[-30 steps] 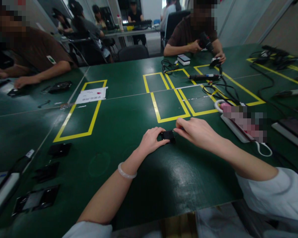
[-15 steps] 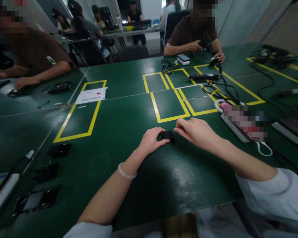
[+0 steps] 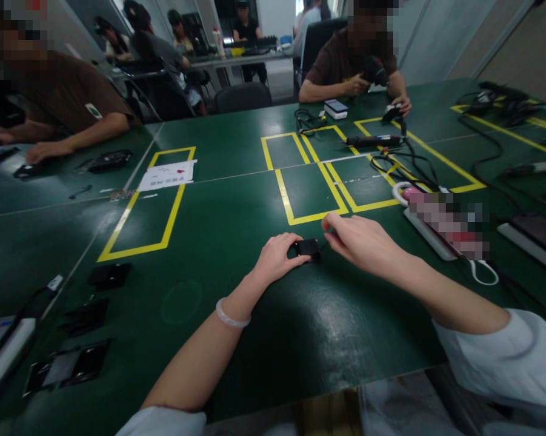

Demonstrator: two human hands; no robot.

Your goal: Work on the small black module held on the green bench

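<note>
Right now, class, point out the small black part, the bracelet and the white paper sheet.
small black part [image 3: 308, 248], head view, top face.
bracelet [image 3: 229, 317], head view, band on the wrist.
white paper sheet [image 3: 168, 174], head view, middle.

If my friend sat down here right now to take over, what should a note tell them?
Left hand: fingers pinch the small black part, which lies flat on the green table.
Right hand: open, just right of the part; whether it touches is unclear.
Nearby: yellow tape box beyond the part, more black parts at far left.
Done: part is steadied.
Left: whatever is done to it; nothing shows as changed.
</note>
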